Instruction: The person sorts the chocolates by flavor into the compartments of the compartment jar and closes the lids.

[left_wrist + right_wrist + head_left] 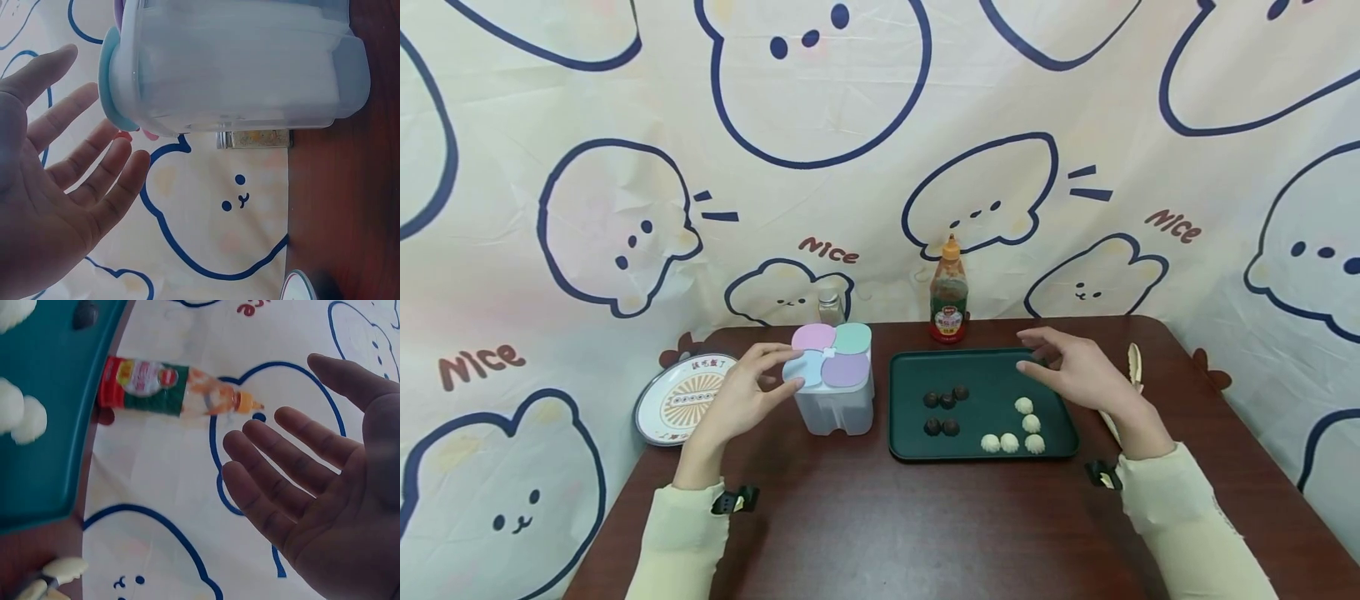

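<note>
A clear plastic container (835, 412) with pink, green, blue and purple lid sections stands left of centre. My left hand (748, 392) is at its left side, fingertips right beside the light blue lid section (107, 81), fingers spread and only slightly bent. Over the right end of a dark green tray (910, 358) hovers my right hand (1082, 375), its fingers loosely extended and its palm bare. Several dark brown balls (947, 401) lie on the tray's left half. Several white ridged, dumpling-like pieces (1032, 423) form an L at its right front.
Behind the tray stands a sauce bottle (949, 304) with an orange cap. A small glass shaker (831, 308) is behind the container. At the far left a white printed plate (688, 400) leans at the table edge. Beige-tipped tongs (1134, 364) lie beyond my right wrist.
</note>
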Motion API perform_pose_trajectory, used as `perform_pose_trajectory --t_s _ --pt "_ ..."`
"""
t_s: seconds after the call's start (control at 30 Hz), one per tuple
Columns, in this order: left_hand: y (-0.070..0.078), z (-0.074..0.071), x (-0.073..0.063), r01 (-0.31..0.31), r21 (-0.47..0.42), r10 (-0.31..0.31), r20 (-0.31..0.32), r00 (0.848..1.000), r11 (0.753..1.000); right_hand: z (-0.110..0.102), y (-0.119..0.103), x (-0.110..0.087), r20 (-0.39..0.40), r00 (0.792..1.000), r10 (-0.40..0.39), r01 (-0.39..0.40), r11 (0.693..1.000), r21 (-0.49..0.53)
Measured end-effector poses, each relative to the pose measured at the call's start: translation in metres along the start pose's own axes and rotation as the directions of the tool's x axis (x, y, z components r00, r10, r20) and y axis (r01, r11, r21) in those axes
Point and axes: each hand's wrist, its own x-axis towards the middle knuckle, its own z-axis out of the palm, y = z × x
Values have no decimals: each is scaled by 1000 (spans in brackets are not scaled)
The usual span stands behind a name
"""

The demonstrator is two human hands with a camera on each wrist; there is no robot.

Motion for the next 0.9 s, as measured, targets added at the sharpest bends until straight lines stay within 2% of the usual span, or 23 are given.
perform_pose_trajectory --t_s 0.63,0.9 --pt "-3 9 -1 0 -12 0 10 1000 1000 46 -31 15 7 994 -108 107 990 87" --pt "-3 10 -2 -17 -16 17 3 1000 1000 57 -42 18 24 992 -122 117 981 158"
